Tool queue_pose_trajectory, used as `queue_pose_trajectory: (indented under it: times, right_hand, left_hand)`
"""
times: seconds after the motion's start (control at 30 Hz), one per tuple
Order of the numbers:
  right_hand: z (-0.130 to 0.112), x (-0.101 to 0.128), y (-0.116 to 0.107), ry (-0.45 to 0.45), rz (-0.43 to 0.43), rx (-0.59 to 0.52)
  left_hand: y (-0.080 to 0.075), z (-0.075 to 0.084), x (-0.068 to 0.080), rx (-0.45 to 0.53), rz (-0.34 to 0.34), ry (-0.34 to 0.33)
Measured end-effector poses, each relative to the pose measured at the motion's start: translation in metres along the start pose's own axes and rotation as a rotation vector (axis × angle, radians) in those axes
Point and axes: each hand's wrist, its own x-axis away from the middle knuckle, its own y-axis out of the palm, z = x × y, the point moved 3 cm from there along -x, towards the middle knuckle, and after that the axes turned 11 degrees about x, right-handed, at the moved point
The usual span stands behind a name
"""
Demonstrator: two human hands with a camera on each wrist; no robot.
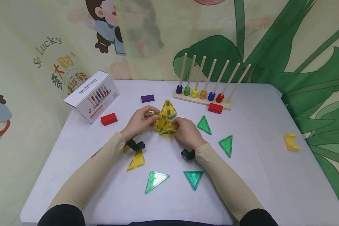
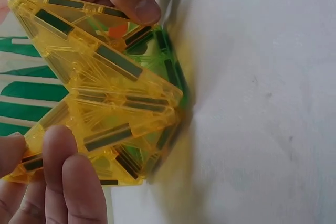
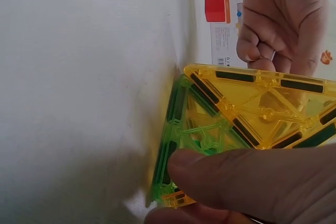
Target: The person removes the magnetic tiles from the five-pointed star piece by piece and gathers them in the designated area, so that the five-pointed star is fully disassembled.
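A small yellow magnetic-tile shape (image 1: 165, 126) with a green base tile stands on the white table (image 1: 257, 113), and both hands grip it. My left hand (image 1: 150, 118) pinches its left side, and my right hand (image 1: 178, 126) holds its right side. Close up in the left wrist view, the yellow tiles (image 2: 105, 93) lean against a green tile (image 2: 170, 72), with my left fingers (image 2: 68, 182) on the lower edge. In the right wrist view my thumb (image 3: 252, 182) presses the yellow face (image 3: 252, 103). A second yellow pyramid (image 1: 168, 108) stands just behind.
Loose green triangles (image 1: 204, 125) (image 1: 226, 145) (image 1: 193, 178) (image 1: 156, 180) and a yellow triangle (image 1: 136, 160) lie around my forearms. Red blocks (image 1: 109, 119) (image 1: 215, 108), a purple block (image 1: 147, 98), a white box (image 1: 91, 95), a peg rack with beads (image 1: 206, 94) and a yellow block (image 1: 291, 142) stand farther out.
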Motion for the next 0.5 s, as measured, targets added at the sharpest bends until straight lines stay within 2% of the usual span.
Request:
queue_pose_trajectory:
  times: [0.07, 0.13, 0.3, 0.4, 0.5]
  right_hand:
    - [0.001, 0.000, -0.001, 0.001, 0.001, -0.005]
    - [0.001, 0.000, -0.001, 0.001, -0.001, -0.008]
    - [0.003, -0.001, 0.002, 0.000, -0.005, -0.018]
    - [0.004, -0.001, 0.002, -0.001, -0.005, -0.020]
    - [0.005, 0.000, 0.001, -0.010, 0.006, -0.011]
  left_hand:
    - [0.000, 0.001, 0.000, -0.059, 0.001, 0.031]
    - [0.000, 0.002, 0.000, -0.183, 0.016, 0.084]
    - [0.003, 0.009, 0.005, -0.631, 0.061, 0.253]
    - [0.008, 0.016, 0.009, -0.816, 0.022, 0.362]
    - [0.016, 0.021, 0.008, -0.927, -0.046, 0.460]
